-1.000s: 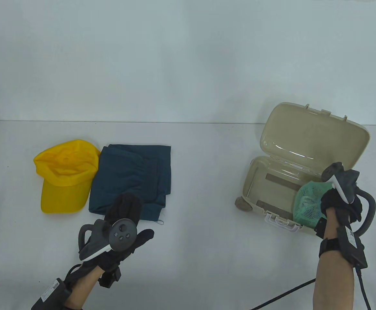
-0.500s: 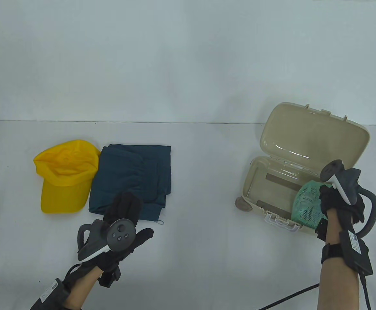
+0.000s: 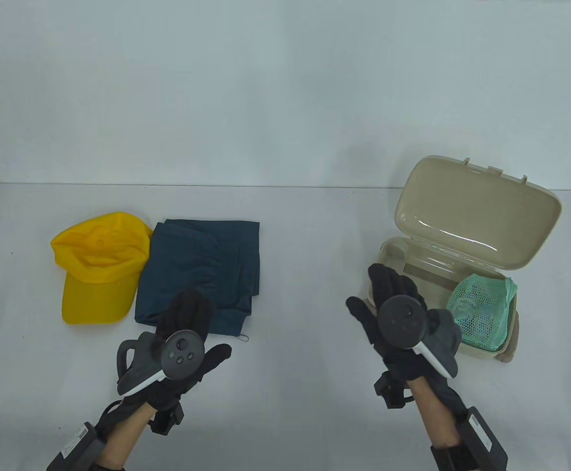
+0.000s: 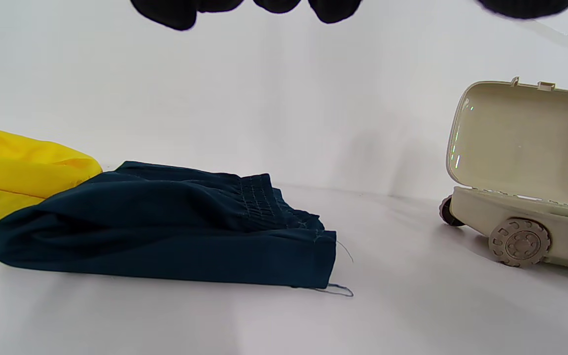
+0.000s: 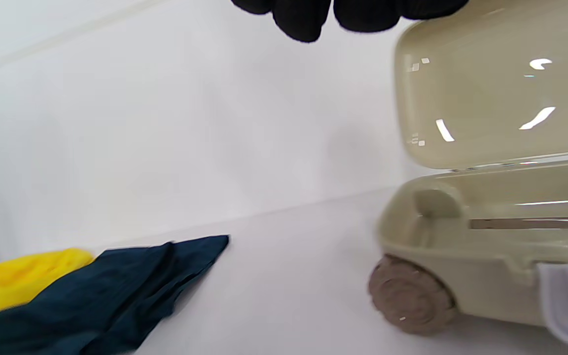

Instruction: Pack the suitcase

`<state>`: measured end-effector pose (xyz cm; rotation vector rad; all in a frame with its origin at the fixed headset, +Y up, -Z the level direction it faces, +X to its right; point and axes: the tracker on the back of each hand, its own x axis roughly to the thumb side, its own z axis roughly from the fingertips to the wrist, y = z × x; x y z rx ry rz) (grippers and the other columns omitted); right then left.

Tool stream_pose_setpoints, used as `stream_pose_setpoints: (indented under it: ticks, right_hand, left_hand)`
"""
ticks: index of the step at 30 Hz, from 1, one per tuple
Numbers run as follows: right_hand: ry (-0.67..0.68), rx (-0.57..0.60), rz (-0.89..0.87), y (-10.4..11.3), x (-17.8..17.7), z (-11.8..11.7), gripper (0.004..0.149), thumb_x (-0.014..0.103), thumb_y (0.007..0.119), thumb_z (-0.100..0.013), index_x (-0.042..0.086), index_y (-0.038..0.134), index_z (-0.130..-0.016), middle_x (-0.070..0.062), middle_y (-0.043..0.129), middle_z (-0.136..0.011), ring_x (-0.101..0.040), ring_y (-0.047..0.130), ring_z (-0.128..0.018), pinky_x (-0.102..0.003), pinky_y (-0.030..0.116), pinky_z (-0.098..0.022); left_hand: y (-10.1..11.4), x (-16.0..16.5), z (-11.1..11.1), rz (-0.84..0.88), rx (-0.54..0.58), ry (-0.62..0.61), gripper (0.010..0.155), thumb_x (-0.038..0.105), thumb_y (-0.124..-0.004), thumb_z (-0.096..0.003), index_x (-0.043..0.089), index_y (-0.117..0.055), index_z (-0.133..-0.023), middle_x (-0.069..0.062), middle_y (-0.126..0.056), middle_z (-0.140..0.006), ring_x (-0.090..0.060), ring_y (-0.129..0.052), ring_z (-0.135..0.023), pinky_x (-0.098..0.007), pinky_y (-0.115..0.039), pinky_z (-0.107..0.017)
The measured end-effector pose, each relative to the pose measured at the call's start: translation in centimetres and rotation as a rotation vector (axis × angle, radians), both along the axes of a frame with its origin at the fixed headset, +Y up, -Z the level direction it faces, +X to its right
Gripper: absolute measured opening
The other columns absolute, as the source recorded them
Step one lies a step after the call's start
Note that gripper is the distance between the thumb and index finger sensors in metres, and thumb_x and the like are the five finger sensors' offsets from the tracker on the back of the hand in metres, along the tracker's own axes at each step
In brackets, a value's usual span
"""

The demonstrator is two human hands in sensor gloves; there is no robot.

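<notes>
A: Going left to right, suitcase as reference. What's out there?

B: Far left of the suitcase (image 3: 462, 230): yellow cap (image 3: 100, 267), lying flat. Touching its right edge is a folded dark teal garment (image 3: 199, 270), elastic waistband visible in the left wrist view, loose thread at the near corner. Both well apart from the suitcase, on the white table (image 3: 295, 235).

A: Left hand?

B: Left hand (image 3: 182, 338) is over the garment's near edge, fingers straight and relaxed, thumb spread. Holds nothing. Can't tell if the fingertips touch the cloth.

A: Right hand?

B: Right hand (image 3: 393, 314) is at the suitcase's left end, on the near side, fingers extended, palm down, nothing in it. Contact with the case not clear.

A: Suitcase itself?

B: Small, beige, hard shell, right side of the table. Lid stands open at the far side, glossy inside. Brown wheel (image 5: 408, 295) at the left end, whitish handle (image 5: 565, 305) on the near wall. A green mesh bag (image 3: 481, 311) sits inside at the right end; the rest of the tray is bare.
</notes>
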<state>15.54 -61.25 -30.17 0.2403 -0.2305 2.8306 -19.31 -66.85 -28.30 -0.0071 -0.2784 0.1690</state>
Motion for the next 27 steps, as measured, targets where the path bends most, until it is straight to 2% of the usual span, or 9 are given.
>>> stream_pose_setpoints:
  ticks: [5, 9, 13, 14, 18, 22, 24, 27]
  right_hand:
    - [0.134, 0.002, 0.092, -2.6, -2.4, 1.7, 0.091, 0.073, 0.042, -0.046, 0.017, 0.025, -0.116, -0.011, 0.033, -0.124, -0.05, 0.035, -0.111, -0.065, 0.043, -0.076]
    - [0.159, 0.007, 0.141, -3.6, -2.9, 1.8, 0.092, 0.074, 0.042, -0.045, 0.018, 0.025, -0.116, -0.011, 0.033, -0.125, -0.049, 0.035, -0.112, -0.066, 0.042, -0.076]
    - [0.16, -0.003, 0.104, -3.5, -2.7, 1.9, 0.092, 0.074, 0.043, -0.045, 0.017, 0.027, -0.116, -0.012, 0.035, -0.124, -0.049, 0.035, -0.112, -0.066, 0.041, -0.076]
    - [0.159, -0.002, 0.099, -3.4, -2.6, 2.0, 0.092, 0.074, 0.043, -0.045, 0.017, 0.027, -0.116, -0.012, 0.035, -0.124, -0.049, 0.036, -0.112, -0.066, 0.042, -0.076]
    - [0.16, 0.0, 0.083, -3.2, -2.4, 2.0, 0.092, 0.074, 0.043, -0.045, 0.017, 0.028, -0.116, -0.012, 0.036, -0.124, -0.05, 0.037, -0.112, -0.065, 0.043, -0.076]
    - [0.161, 0.001, 0.077, -3.2, -2.3, 2.0, 0.093, 0.074, 0.044, -0.045, 0.016, 0.029, -0.116, -0.013, 0.037, -0.124, -0.049, 0.038, -0.112, -0.065, 0.043, -0.076]
    - [0.161, -0.004, 0.067, -3.2, -2.3, 2.0, 0.093, 0.074, 0.043, -0.045, 0.016, 0.029, -0.116, -0.013, 0.037, -0.124, -0.05, 0.038, -0.111, -0.065, 0.043, -0.076]
    - [0.163, -0.002, 0.067, -3.2, -2.4, 2.0, 0.093, 0.074, 0.044, -0.045, 0.016, 0.029, -0.116, -0.013, 0.038, -0.124, -0.05, 0.039, -0.111, -0.065, 0.044, -0.076]
  left_hand:
    - [0.0, 0.2, -0.8, -0.006, -0.023, 0.008, 0.088, 0.064, -0.056, -0.0463, 0.018, -0.026, -0.115, -0.017, -0.02, -0.121, -0.045, -0.027, -0.113, -0.056, -0.043, -0.081]
    - [0.9, 0.4, -3.3, -0.041, -0.034, 0.029, 0.086, 0.064, -0.056, -0.0464, 0.022, -0.026, -0.115, -0.013, -0.02, -0.123, -0.043, -0.027, -0.114, -0.055, -0.043, -0.082]
    - [2.8, 1.1, -8.3, -0.108, -0.026, 0.086, 0.085, 0.064, -0.057, -0.0462, 0.025, -0.025, -0.115, -0.009, -0.025, -0.124, -0.041, -0.03, -0.115, -0.054, -0.044, -0.083]
    - [3.2, 1.5, -10.3, -0.125, -0.043, 0.101, 0.084, 0.063, -0.058, -0.0461, 0.027, -0.025, -0.115, -0.009, -0.026, -0.124, -0.04, -0.031, -0.116, -0.053, -0.044, -0.083]
    - [3.7, 2.8, -15.2, -0.225, -0.034, 0.159, 0.087, 0.062, -0.06, -0.046, 0.03, -0.014, -0.113, -0.006, -0.026, -0.124, -0.038, -0.032, -0.116, -0.051, -0.044, -0.084]
    - [3.0, 3.7, -19.5, -0.375, -0.079, 0.194, 0.084, 0.055, -0.066, -0.0474, 0.036, -0.014, -0.111, -0.002, -0.028, -0.123, -0.034, -0.033, -0.117, -0.049, -0.044, -0.085]
    - [2.3, 3.8, -21.0, -0.43, -0.035, 0.245, 0.082, 0.048, -0.07, -0.0486, 0.038, -0.016, -0.11, 0.0, -0.03, -0.123, -0.032, -0.035, -0.117, -0.048, -0.045, -0.085]
    - [0.1, 3.6, -22.9, -0.386, -0.113, 0.287, 0.083, 0.043, -0.074, -0.0485, 0.04, -0.019, -0.109, 0.001, -0.031, -0.123, -0.032, -0.036, -0.117, -0.048, -0.045, -0.085]
